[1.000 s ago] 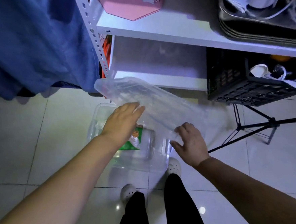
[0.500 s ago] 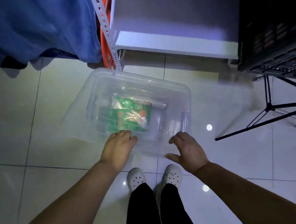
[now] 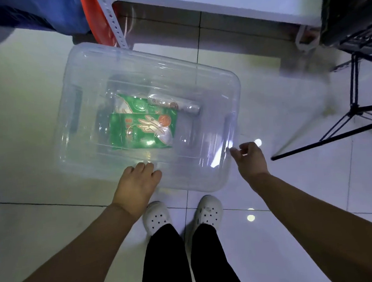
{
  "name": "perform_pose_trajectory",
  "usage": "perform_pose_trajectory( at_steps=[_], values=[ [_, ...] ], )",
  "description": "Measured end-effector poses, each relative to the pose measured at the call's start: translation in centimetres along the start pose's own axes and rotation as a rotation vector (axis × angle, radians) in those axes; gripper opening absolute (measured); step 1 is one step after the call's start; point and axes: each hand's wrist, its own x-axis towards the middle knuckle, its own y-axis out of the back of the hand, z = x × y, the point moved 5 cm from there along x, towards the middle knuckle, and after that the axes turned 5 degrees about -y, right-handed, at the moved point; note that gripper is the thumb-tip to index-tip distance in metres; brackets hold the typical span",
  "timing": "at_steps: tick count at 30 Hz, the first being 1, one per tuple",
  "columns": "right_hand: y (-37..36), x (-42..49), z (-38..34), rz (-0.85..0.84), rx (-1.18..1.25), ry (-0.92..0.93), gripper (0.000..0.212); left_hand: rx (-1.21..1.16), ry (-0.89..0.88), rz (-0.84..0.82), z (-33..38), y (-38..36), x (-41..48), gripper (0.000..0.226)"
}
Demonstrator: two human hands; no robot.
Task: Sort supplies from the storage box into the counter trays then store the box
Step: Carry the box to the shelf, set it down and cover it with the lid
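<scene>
A clear plastic storage box (image 3: 80,66) sits on the tiled floor with its transparent lid on top. Through the lid I see a green packet (image 3: 142,130) and a white tube-like item (image 3: 173,105) inside. My left hand (image 3: 137,184) rests with fingers flat on the lid's near edge. My right hand (image 3: 250,158) is at the lid's near right corner, fingers curled, fingertips touching the edge by the right latch.
A white metal shelf (image 3: 226,3) stands just beyond the box, its slotted post (image 3: 114,24) next to an orange object. A black crate (image 3: 352,14) and black tripod legs (image 3: 343,134) are at right. Blue fabric (image 3: 24,17) hangs top left. My white shoes (image 3: 157,217) are close to the box.
The lid, held tilted above the box a second ago, now lies flat on it. My hands have moved to its near edge, the right one going out to the right corner.
</scene>
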Motion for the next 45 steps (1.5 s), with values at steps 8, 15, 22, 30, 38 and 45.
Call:
perform_pose_trajectory(
  at_steps=[8, 15, 22, 30, 38, 45],
  values=[
    [-2.6, 2.0, 0.0, -0.144, 0.231, -0.102, 0.066, -0.053, 0.045, -0.047, 0.5, -2.5, -0.5, 0.039],
    [-2.6, 3.2, -0.4, -0.198, 0.351, -0.2, 0.069, -0.095, 0.05, -0.025, 0.6, -1.8, 0.2, 0.034],
    [1.4, 6.8, -4.0, 0.074, 0.191, -0.014, 0.039, -0.211, 0.057, 0.121, 2.0, -0.5, 3.7, 0.037],
    [2.2, 7.2, -4.7, 0.272, 0.038, 0.077, 0.026, -0.391, 0.038, 0.191, 0.3, -0.4, 4.2, 0.036],
    [0.1, 2.8, -11.0, 0.468, -0.257, 0.469, 0.047, -0.29, 0.613, 0.206, -13.3, 0.5, 1.9, 0.06],
    [-4.0, 0.9, -13.2, 0.343, -0.32, 0.61, 0.045, -0.969, 1.162, 0.092, -20.6, -4.6, 0.7, 0.063]
  ],
)
